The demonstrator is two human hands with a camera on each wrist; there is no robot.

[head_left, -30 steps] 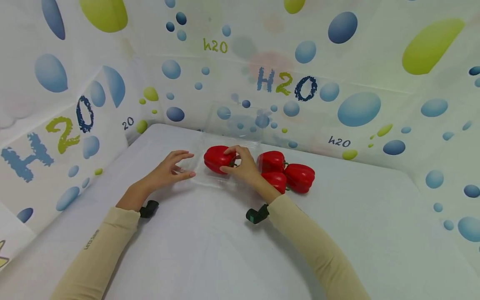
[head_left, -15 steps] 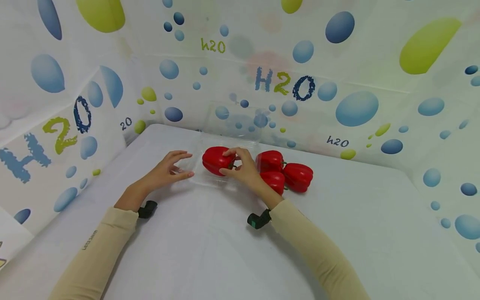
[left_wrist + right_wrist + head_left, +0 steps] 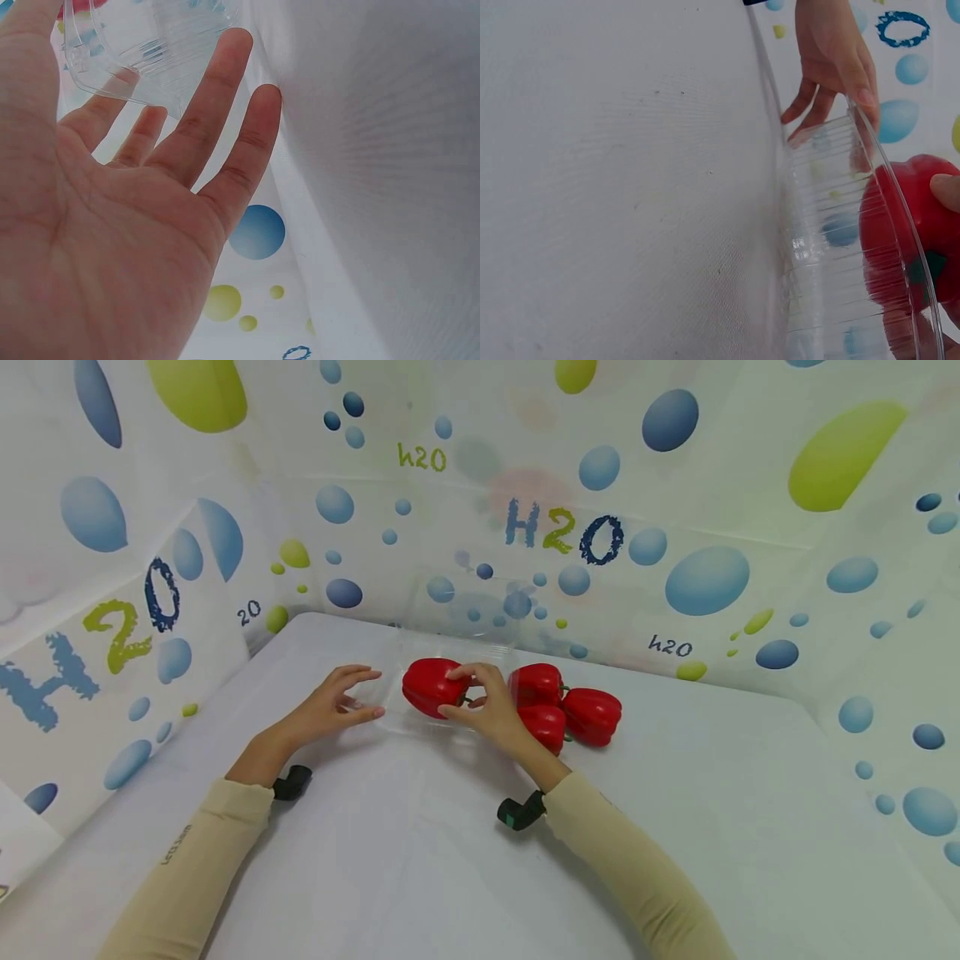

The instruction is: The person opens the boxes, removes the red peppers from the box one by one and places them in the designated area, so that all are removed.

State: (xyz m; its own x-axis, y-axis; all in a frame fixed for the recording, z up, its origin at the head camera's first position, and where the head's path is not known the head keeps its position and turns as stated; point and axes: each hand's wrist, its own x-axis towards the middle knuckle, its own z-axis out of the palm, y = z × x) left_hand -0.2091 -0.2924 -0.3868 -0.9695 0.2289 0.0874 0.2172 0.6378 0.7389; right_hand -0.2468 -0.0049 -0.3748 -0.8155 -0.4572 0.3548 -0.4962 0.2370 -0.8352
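A red bell pepper (image 3: 431, 688) lies sideways in the grip of my right hand (image 3: 493, 708), its thumb and fingers around the green stem end. This pepper is over or inside a clear plastic clamshell box (image 3: 821, 262); whether it touches the bottom I cannot tell. The box's see-through lid (image 3: 467, 608) stands raised at the back. My left hand (image 3: 321, 703) is at the box's left side, fingers extended and loosely bent, holding nothing. In the left wrist view, some fingers of that left hand (image 3: 127, 217) lie against or behind the box wall.
Right of the box, three more red bell peppers, a back one (image 3: 536, 683), a front one (image 3: 547, 727) and a right one (image 3: 592, 717), sit close together on the white-covered table (image 3: 405, 860). A patterned sheet (image 3: 720, 510) rises behind the table and at its sides.
The right wrist has shifted slightly toward the person, and the held pepper has come a little nearer with it. The left hand stays by the box. The view has shifted slightly.
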